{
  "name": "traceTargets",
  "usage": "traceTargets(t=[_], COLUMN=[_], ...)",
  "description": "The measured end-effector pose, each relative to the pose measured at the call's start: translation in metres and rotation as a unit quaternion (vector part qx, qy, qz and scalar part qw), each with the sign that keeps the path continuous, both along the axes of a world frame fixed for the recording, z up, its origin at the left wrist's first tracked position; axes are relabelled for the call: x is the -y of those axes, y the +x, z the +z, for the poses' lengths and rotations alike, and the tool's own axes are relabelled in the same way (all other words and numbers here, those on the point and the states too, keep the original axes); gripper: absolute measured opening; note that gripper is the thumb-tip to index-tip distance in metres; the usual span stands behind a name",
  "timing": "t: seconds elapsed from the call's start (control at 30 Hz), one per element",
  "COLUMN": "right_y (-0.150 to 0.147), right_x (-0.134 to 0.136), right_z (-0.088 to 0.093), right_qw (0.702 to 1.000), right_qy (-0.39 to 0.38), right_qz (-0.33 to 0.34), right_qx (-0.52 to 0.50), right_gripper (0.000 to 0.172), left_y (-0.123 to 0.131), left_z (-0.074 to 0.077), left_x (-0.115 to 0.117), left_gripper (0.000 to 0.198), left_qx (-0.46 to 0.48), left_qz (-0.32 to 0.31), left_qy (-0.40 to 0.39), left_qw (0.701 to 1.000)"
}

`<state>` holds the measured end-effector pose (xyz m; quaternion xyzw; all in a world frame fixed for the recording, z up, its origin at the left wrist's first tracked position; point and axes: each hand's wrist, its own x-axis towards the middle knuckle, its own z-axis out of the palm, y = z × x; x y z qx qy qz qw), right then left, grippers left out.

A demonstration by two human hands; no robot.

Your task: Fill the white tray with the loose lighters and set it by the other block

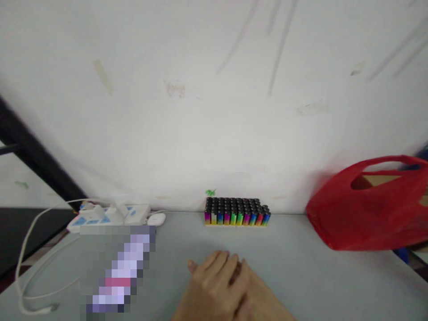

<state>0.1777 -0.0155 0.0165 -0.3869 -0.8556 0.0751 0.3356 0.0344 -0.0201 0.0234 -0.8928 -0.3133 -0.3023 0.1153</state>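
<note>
My two hands meet at the bottom middle of the view, above the grey table (pixel 174 263). My left hand (pixel 214 285) lies over my right hand (pixel 246 281), its fingers folded across it. Most of the right hand's fingers are hidden beneath; a thumb tip pokes out at the left side. No object shows in either hand. Beyond them, by the wall, stands a tight block of upright batteries (pixel 237 211) with black tops and multicoloured lower ends, several rows deep.
On the left sit a white power strip (pixel 137 214) with plugs, a white rounded case (pixel 156 219), a loose white cable (pixel 25 249) and a pixelated phone-like shape (pixel 125 267). A red bag (pixel 364 214) slumps at the right edge. The white wall (pixel 214 133) closes off the back.
</note>
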Motion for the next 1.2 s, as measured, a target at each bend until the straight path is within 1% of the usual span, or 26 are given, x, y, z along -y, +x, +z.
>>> traceTargets(t=[0.03, 0.1, 0.13, 0.17, 0.2, 0.23, 0.27, 0.33, 0.43, 0.53, 0.67, 0.73, 0.77, 0.83, 0.9, 0.93, 1.03, 1.1, 1.2], right_y=[0.008, 0.024, 0.032, 0.039, 0.046, 0.052, 0.057, 0.066, 0.077, 0.090, 0.105, 0.109, 0.111, 0.113, 0.116, 0.117, 0.119, 0.120, 0.120], right_x=[-0.001, 0.000, 0.000, 0.001, 0.001, 0.001, 0.000, -0.004, -0.014, -0.022, -0.029, -0.032, -0.034, -0.038, -0.042, -0.044, -0.047, -0.049, -0.053], right_z=[0.002, 0.010, 0.015, 0.019, 0.022, 0.023, 0.023, 0.018, 0.006, -0.004, -0.014, -0.020, -0.023, -0.029, -0.033, -0.035, -0.039, -0.041, -0.042], right_qw=[1.000, 0.995, 0.994, 0.996, 0.999, 1.000, 0.999, 0.996, 0.990, 0.976, 0.945, 0.932, 0.928, 0.928, 0.936, 0.942, 0.952, 0.953, 0.951], right_qy=[0.010, 0.028, 0.025, 0.003, -0.016, -0.020, -0.024, -0.034, -0.042, -0.034, -0.057, -0.071, -0.075, -0.078, -0.083, -0.092, -0.111, -0.124, -0.139], right_qz=[0.022, 0.062, 0.058, 0.041, 0.019, -0.008, -0.034, -0.074, -0.138, -0.215, -0.323, -0.354, -0.361, -0.357, -0.327, -0.302, -0.244, -0.229, -0.226], right_qx=[0.019, 0.075, 0.089, 0.074, 0.043, 0.008, -0.015, -0.024, -0.002, 0.003, -0.008, -0.032, -0.047, -0.076, -0.101, -0.112, -0.145, -0.157, -0.160], right_gripper=[0.020, 0.036, 0.047, 0.053, 0.052, 0.045, 0.039, 0.032, 0.029, 0.030, 0.029, 0.031, 0.035, 0.046, 0.055, 0.058, 0.062, 0.062, 0.066], left_y=[-0.015, -0.040, -0.050, -0.059, -0.065, -0.071, -0.074, -0.078, -0.077, -0.075, -0.073, -0.071, -0.070, -0.068, -0.066, -0.066, -0.063, -0.062, -0.061], left_z=[0.007, 0.014, 0.015, 0.014, 0.013, 0.011, 0.010, 0.007, 0.005, 0.004, 0.002, 0.000, -0.001, -0.004, -0.009, -0.011, -0.016, -0.018, -0.018], left_x=[-0.008, -0.024, -0.030, -0.035, -0.039, -0.042, -0.043, -0.045, -0.045, -0.046, -0.046, -0.046, -0.046, -0.046, -0.047, -0.048, -0.050, -0.051, -0.050], left_gripper=[0.046, 0.051, 0.057, 0.061, 0.061, 0.058, 0.057, 0.052, 0.043, 0.032, 0.040, 0.046, 0.048, 0.053, 0.056, 0.057, 0.057, 0.058, 0.060], left_qx=[0.005, 0.028, 0.039, 0.051, 0.069, 0.094, 0.112, 0.120, 0.116, 0.154, 0.220, 0.259, 0.278, 0.315, 0.339, 0.347, 0.350, 0.341, 0.322], left_qz=[0.028, 0.095, 0.139, 0.179, 0.209, 0.224, 0.229, 0.227, 0.224, 0.230, 0.233, 0.235, 0.232, 0.220, 0.200, 0.188, 0.156, 0.155, 0.158], left_qy=[-0.023, -0.085, -0.132, -0.155, -0.169, -0.184, -0.192, -0.200, -0.199, -0.208, -0.252, -0.290, -0.314, -0.366, -0.408, -0.420, -0.428, -0.430, -0.434], left_qw=[0.999, 0.991, 0.981, 0.970, 0.961, 0.952, 0.948, 0.946, 0.947, 0.938, 0.913, 0.891, 0.878, 0.848, 0.824, 0.817, 0.818, 0.822, 0.826])
